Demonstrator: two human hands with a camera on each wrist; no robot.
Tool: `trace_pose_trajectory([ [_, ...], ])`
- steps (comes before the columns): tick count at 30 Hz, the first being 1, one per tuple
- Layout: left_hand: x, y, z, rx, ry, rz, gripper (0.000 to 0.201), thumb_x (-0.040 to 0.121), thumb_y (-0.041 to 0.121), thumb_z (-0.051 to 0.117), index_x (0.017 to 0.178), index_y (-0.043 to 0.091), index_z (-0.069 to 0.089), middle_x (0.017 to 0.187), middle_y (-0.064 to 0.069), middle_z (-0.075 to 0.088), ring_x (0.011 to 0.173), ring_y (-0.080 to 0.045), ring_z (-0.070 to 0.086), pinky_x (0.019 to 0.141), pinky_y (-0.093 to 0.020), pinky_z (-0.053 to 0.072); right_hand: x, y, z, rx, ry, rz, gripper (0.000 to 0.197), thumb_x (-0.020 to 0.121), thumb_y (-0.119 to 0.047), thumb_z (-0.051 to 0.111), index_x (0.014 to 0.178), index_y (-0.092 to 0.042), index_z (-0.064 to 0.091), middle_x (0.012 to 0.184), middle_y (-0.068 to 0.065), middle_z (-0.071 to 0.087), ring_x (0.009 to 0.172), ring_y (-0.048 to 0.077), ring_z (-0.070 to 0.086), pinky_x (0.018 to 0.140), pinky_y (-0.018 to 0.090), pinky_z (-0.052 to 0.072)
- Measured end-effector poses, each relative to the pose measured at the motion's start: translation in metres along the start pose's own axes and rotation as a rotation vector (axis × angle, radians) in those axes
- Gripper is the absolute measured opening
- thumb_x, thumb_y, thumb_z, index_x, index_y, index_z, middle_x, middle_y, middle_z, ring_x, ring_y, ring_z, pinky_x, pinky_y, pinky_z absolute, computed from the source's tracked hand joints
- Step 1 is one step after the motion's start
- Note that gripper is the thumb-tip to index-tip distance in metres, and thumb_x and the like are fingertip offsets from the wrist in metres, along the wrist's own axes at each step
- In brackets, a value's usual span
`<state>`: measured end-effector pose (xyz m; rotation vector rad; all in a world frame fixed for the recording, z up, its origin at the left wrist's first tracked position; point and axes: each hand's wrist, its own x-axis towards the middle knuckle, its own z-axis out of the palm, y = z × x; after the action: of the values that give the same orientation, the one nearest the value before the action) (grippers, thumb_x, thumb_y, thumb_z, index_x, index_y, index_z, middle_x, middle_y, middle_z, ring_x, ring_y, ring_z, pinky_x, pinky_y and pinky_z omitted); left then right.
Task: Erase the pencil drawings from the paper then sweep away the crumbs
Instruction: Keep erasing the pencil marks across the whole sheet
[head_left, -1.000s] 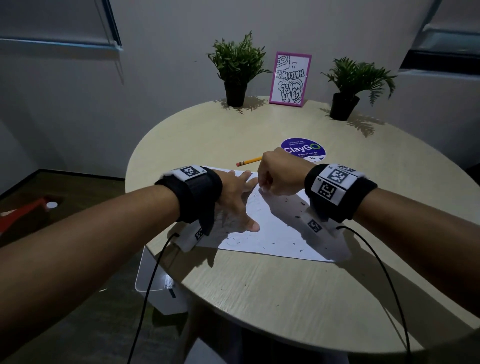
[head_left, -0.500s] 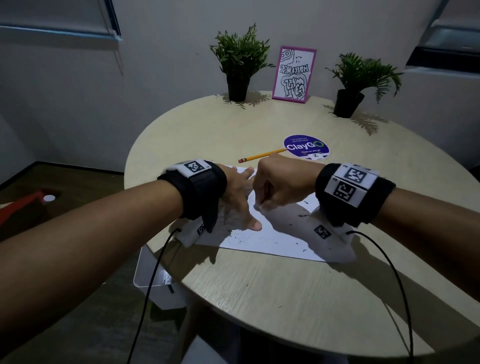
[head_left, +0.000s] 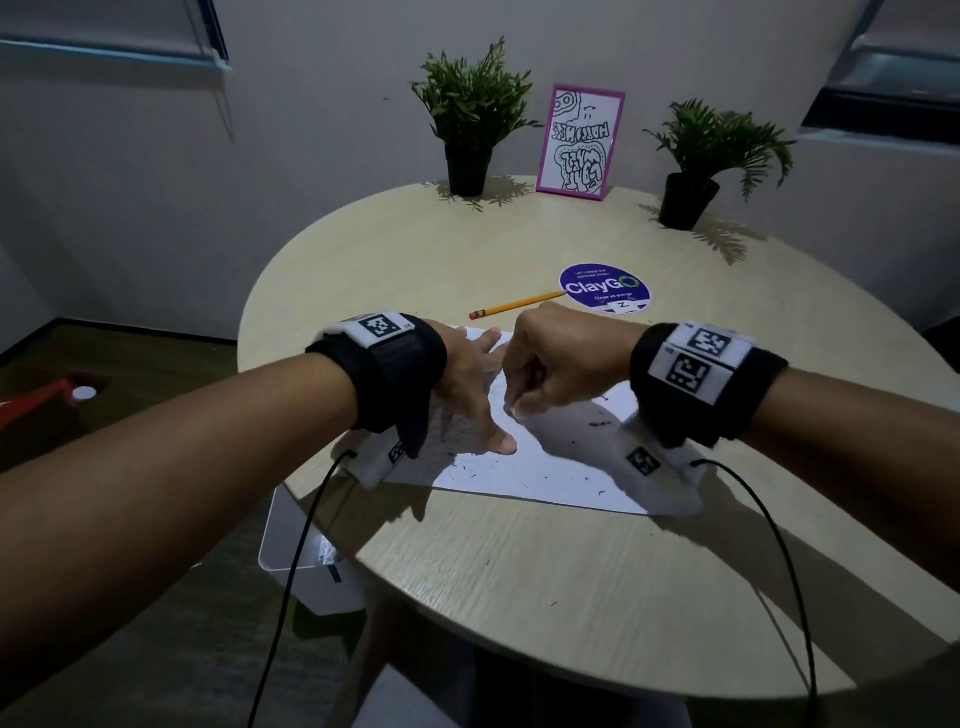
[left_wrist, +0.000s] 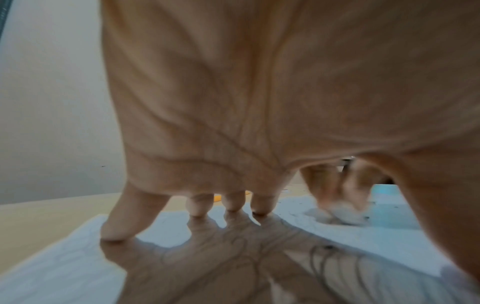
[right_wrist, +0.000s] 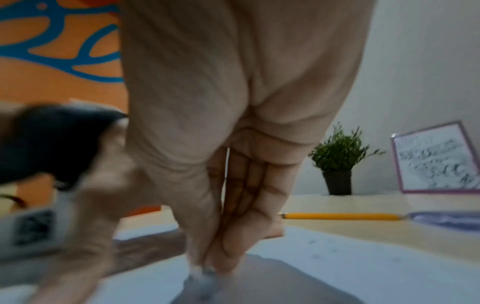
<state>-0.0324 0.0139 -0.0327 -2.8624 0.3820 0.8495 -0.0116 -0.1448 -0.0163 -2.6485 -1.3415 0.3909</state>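
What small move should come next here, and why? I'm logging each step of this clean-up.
Probably keep rubbing: the right hand pinches a small eraser against the paper, while the left hand presses the sheet flat. Faint pencil lines remain near the left palm, so moving the eraser toward them seems sensible. The crumbs can wait.
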Motion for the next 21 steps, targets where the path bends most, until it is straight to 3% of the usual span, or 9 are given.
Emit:
trace_pose_trajectory([
  [3, 0.002, 0.0, 0.001, 0.002, -0.007, -0.016, 0.124, 0.066, 0.088, 0.058, 0.154, 0.042, -0.016, 0.161, 0.017, -0.024, 0.153, -0.021, -0.012, 0.119, -0.055, 0.011, 0.017, 0.014, -0.008, -0.075, 0.119, 0.086, 0.004, 0.078, -0.016, 0.081, 0.082, -0.015, 0.081, 0.072, -0.002, 0.075, 0.069, 0.007, 0.066, 0.071, 0.028, 0.055],
  [6, 0.003, 0.0, 0.001, 0.018, -0.014, -0.025, 0.126, 0.066, 0.088, 0.057, 0.154, 0.039, -0.02, 0.162, 0.016, -0.025, 0.153, -0.022, -0.013, 0.119, -0.055, 0.011, 0.022, 0.018, -0.005, -0.105, 0.186, 0.128, 0.002, 0.079, -0.012, 0.08, 0.08, -0.011, 0.08, 0.072, 0.001, 0.074, 0.074, 0.016, 0.067, 0.072, 0.035, 0.057],
  [8, -0.002, 0.002, -0.001, 0.018, -0.012, -0.003, 0.121, 0.069, 0.086, 0.058, 0.155, 0.041, -0.013, 0.163, 0.014, -0.022, 0.153, -0.023, -0.012, 0.119, -0.055, 0.01, 0.014, 0.01, 0.001, -0.093, 0.163, 0.087, 0.002, 0.078, -0.012, 0.08, 0.078, -0.011, 0.078, 0.069, 0.0, 0.073, 0.067, 0.012, 0.066, 0.068, 0.034, 0.058],
  [12, -0.01, 0.004, -0.003, -0.008, -0.011, 0.019, 0.11, 0.073, 0.079, 0.062, 0.155, 0.044, -0.003, 0.164, 0.012, -0.018, 0.153, -0.024, -0.011, 0.119, -0.055, 0.009, -0.003, -0.005, 0.002, 0.005, -0.023, -0.006, 0.003, 0.079, -0.015, 0.081, 0.079, -0.014, 0.079, 0.07, -0.008, 0.073, 0.068, 0.0, 0.065, 0.061, 0.015, 0.05],
  [14, -0.008, 0.004, -0.003, 0.015, -0.007, 0.008, 0.114, 0.072, 0.082, 0.06, 0.156, 0.042, -0.006, 0.164, 0.013, -0.02, 0.153, -0.024, -0.01, 0.119, -0.056, 0.01, 0.006, 0.004, -0.004, -0.015, 0.02, 0.031, 0.003, 0.078, -0.016, 0.081, 0.08, -0.014, 0.08, 0.071, -0.007, 0.074, 0.067, 0.002, 0.065, 0.065, 0.019, 0.052],
  [17, -0.007, 0.005, -0.002, 0.031, -0.007, -0.005, 0.122, 0.073, 0.082, 0.059, 0.155, 0.036, -0.018, 0.163, 0.013, -0.023, 0.153, -0.024, -0.01, 0.12, -0.054, 0.01, 0.02, 0.018, -0.01, -0.101, 0.153, 0.12, 0.003, 0.079, -0.012, 0.08, 0.081, -0.01, 0.08, 0.073, 0.001, 0.075, 0.07, 0.012, 0.067, 0.073, 0.033, 0.057],
  [21, -0.008, 0.005, -0.002, 0.024, -0.01, 0.009, 0.117, 0.073, 0.082, 0.059, 0.157, 0.038, -0.01, 0.163, 0.013, -0.021, 0.153, -0.025, -0.011, 0.119, -0.055, 0.011, 0.01, 0.005, 0.002, -0.109, 0.177, 0.078, 0.003, 0.079, -0.012, 0.079, 0.078, -0.009, 0.078, 0.072, 0.0, 0.074, 0.07, 0.014, 0.068, 0.066, 0.027, 0.054],
])
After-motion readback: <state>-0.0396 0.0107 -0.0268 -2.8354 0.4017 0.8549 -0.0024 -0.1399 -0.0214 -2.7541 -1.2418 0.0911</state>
